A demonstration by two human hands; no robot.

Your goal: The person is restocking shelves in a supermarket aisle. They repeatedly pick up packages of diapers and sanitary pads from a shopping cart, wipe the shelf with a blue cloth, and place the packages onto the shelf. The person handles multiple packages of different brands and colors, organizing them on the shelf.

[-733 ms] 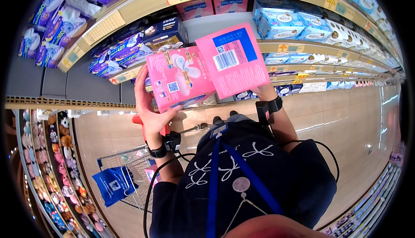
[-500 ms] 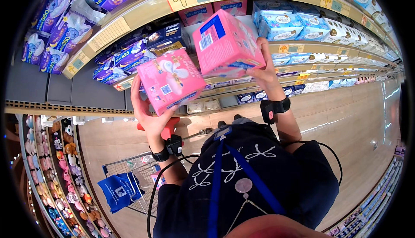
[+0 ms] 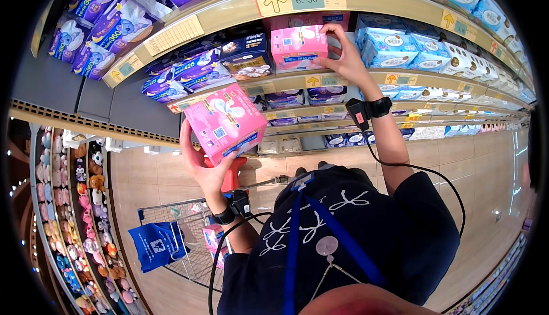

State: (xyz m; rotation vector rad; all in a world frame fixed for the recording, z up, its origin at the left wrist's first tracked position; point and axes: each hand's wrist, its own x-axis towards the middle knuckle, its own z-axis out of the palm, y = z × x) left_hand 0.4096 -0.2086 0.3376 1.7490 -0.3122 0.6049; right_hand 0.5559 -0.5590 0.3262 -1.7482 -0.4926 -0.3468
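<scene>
My left hand [image 3: 201, 163] grips a pink box of sanitary pads [image 3: 227, 121] in front of the shelf, thumb along its lower edge and fingers round its left side. Farther up, my right hand [image 3: 343, 57] is closed round the right side of a second pink box of sanitary pads [image 3: 298, 46]. That box sits at the shelf front, between dark blue packs [image 3: 246, 57] on its left and light blue packs [image 3: 390, 50] on its right. More pink shows behind it, mostly hidden.
Shelf edges [image 3: 200, 24] with price tags run across above and below the boxes. Behind on the left stands a shopping cart [image 3: 189, 252] with a blue bag [image 3: 157, 246] and pink boxes in it. A rack of plush toys [image 3: 74, 218] lines the far left.
My right hand has moved its pink box away from me and set it in the shelf row, turning it. My left hand still holds the other box, slightly lower.
</scene>
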